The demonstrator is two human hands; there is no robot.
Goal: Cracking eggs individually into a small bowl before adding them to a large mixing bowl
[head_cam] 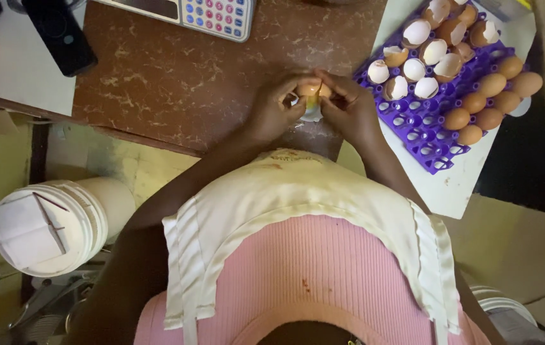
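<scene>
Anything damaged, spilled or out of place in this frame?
Broken empty eggshells sit back in the purple egg tray beside whole brown eggs. Left hand and right hand hold a cracked egg. No spill visible.

This looks like a small food shop or kitchen: a purple egg tray [429,124] full of eggs, a weighing scale [205,14], and an apron [298,211].

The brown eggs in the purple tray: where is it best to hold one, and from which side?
Probably by the rounded upper half of a whole brown egg, fingertips coming from above: each sits end-up in a cup of the purple tray, so only its top is exposed.
</scene>
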